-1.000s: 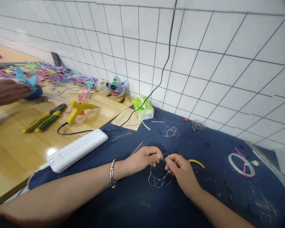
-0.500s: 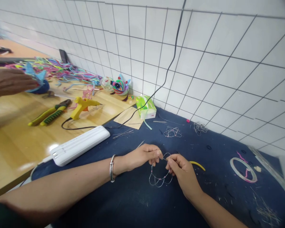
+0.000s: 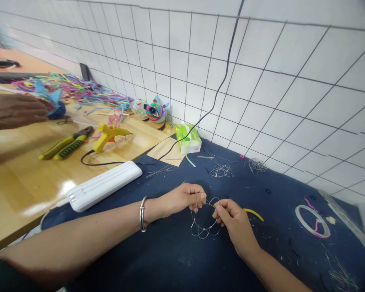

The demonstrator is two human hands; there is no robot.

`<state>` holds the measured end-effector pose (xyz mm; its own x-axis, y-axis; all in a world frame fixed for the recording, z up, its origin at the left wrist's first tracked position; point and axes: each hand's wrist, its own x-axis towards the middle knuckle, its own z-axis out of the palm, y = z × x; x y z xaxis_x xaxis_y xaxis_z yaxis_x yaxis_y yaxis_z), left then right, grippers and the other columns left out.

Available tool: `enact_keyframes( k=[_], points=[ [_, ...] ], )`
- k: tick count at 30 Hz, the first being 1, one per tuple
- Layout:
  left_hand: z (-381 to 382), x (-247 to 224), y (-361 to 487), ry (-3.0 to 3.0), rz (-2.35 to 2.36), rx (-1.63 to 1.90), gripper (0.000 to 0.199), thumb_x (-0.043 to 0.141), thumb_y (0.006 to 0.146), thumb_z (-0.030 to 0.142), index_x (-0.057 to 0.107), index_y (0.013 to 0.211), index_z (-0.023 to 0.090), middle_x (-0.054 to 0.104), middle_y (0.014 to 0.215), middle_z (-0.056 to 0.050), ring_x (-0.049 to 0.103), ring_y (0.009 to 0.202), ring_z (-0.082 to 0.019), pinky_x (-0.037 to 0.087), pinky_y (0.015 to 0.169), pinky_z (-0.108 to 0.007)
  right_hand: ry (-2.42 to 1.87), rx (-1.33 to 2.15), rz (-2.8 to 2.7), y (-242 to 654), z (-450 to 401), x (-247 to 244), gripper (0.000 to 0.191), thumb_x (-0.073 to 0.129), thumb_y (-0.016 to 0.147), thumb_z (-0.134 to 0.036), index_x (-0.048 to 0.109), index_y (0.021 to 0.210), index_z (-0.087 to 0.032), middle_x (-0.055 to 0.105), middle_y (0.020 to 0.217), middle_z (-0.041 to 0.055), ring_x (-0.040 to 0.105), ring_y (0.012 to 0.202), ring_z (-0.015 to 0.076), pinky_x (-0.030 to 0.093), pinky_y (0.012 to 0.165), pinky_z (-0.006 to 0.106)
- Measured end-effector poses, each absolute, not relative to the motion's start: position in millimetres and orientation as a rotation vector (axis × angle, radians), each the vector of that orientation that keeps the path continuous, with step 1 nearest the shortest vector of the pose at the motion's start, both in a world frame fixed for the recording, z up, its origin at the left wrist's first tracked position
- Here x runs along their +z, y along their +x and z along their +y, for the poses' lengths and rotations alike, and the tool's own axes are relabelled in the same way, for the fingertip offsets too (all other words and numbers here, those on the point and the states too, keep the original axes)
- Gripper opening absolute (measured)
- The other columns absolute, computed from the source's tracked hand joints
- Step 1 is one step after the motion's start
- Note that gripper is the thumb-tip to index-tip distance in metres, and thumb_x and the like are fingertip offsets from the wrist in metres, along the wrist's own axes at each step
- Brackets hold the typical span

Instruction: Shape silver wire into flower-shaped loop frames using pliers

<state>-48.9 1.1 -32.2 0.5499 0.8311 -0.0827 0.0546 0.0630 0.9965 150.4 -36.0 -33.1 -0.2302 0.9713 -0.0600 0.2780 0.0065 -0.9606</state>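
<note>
A thin wire ring (image 3: 204, 229) with looped petals and small pink beads hangs between my two hands above the dark blue cloth. My left hand (image 3: 191, 198), with a silver bangle on its wrist, pinches the ring's upper left side between thumb and fingers. On the upper right side, my right hand (image 3: 228, 211) pinches the wire with thumb and forefinger. One wire loop stands up between the fingertips. A yellow curved handle (image 3: 254, 214) shows from behind my right hand.
Behind lie a wire flower shape (image 3: 222, 170), a tangled wire bundle (image 3: 257, 166) and a tissue pack (image 3: 187, 138). Left are a white power strip (image 3: 105, 185), a yellow glue gun (image 3: 108, 136), pliers (image 3: 67, 144) and another person's hand (image 3: 16, 111). A white coil (image 3: 312, 221) sits right.
My left hand has shifted slightly along the ring, and its fingers are a little farther from my right fingertips. The other person's hand has moved slightly down. The view has shifted slightly.
</note>
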Motion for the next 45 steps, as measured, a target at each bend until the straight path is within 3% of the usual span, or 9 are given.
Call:
enact_keyframes(
  k=[24, 39, 45],
  points=[
    [9, -24, -63, 1.57, 0.827, 0.454, 0.03, 0.048, 0.083, 0.044, 0.059, 0.081, 0.016, 0.057, 0.067, 0.0, 0.055, 0.058, -0.01, 0.04, 0.053, -0.02, -1.377, 1.192, -1.715, 147, -37, -31, 0.024, 0.048, 0.082, -0.04, 0.057, 0.081, -0.019, 0.059, 0.071, 0.0013, 0.053, 0.064, 0.0139, 0.043, 0.061, 0.026],
    [10, -24, -67, 1.651, 0.777, 0.434, 0.021, 0.05, 0.081, 0.035, 0.059, 0.078, 0.016, 0.056, 0.065, 0.0, 0.055, 0.058, -0.01, 0.042, 0.054, -0.022, -1.383, 1.122, -1.855, 145, -38, -29, 0.018, 0.048, 0.081, -0.035, 0.057, 0.078, -0.02, 0.059, 0.071, 0.0001, 0.054, 0.066, 0.0143, 0.042, 0.064, 0.027],
    [11, -22, -69, 1.695, 0.789, 0.408, 0.017, 0.049, 0.08, 0.03, 0.059, 0.076, 0.017, 0.057, 0.066, 0.0, 0.056, 0.058, -0.011, 0.044, 0.055, -0.023, -1.413, 1.107, -1.934, 145, -36, -23, 0.018, 0.047, 0.082, -0.033, 0.059, 0.088, -0.022, 0.061, 0.077, -0.0005, 0.056, 0.069, 0.0147, 0.043, 0.064, 0.026]
  ],
)
